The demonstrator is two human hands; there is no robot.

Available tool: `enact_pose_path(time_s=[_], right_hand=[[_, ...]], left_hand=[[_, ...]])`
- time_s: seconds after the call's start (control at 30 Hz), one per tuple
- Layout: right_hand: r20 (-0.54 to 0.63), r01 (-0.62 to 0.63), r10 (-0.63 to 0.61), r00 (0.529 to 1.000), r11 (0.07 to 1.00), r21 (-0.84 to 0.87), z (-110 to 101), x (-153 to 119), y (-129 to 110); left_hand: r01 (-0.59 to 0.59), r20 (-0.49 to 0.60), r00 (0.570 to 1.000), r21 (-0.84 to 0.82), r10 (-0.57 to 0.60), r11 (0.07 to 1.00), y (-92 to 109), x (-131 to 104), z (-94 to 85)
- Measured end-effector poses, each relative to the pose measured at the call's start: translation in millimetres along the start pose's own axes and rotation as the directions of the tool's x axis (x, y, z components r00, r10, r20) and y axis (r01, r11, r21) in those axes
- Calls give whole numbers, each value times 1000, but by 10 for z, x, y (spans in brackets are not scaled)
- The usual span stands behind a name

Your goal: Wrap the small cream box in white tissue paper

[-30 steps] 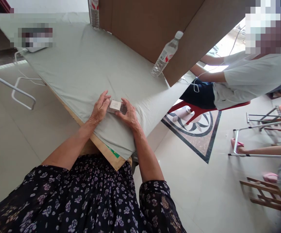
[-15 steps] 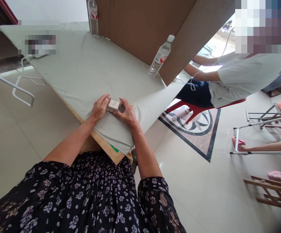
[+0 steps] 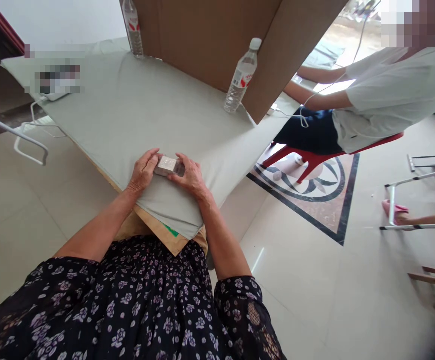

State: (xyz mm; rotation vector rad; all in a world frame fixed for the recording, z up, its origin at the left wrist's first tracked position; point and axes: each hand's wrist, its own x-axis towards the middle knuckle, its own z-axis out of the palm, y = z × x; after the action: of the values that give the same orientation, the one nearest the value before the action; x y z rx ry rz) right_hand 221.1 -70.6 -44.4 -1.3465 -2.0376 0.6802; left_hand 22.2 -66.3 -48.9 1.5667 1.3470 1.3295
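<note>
A small box (image 3: 167,163) with a pale, faintly printed top and darker sides sits at the near corner of the cloth-covered table (image 3: 127,107). My left hand (image 3: 143,171) grips its left end, fingers curled against the side. From the right, my right hand (image 3: 189,176) holds the other end between thumb and fingers. Parts of the box are hidden behind my fingers, and its exact kind is not clear.
A clear plastic bottle (image 3: 242,76) stands before a large cardboard panel (image 3: 209,42); another bottle (image 3: 132,28) is at its far left end. A white device (image 3: 57,86) lies at the left edge. A person in a white shirt (image 3: 382,100) sits on a red chair (image 3: 309,162).
My view has shifted slightly, so the table and hands appear a little further left. Both hands keep their hold on the box.
</note>
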Motion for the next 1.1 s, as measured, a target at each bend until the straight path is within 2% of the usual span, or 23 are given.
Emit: enact_pose_path(time_s=[0.43, 0.73, 0.9, 1.1], right_hand=[[2, -7, 7, 1000, 1000, 23, 1, -53, -38], [-20, -14, 14, 1000, 1000, 24, -10, -82, 11], [-1, 5, -5, 1000, 1000, -11, -51, -134, 11], [0, 15, -15, 1000, 994, -111, -87, -189, -122]], left_hand=[[78, 27, 997, -18, -78, 997, 93, -60, -19], [66, 103, 993, -112, -54, 992, 76, -74, 5], [81, 123, 990, -105, -68, 991, 71, -89, 26], [95, 136, 987, -75, -84, 993, 126, -97, 42]])
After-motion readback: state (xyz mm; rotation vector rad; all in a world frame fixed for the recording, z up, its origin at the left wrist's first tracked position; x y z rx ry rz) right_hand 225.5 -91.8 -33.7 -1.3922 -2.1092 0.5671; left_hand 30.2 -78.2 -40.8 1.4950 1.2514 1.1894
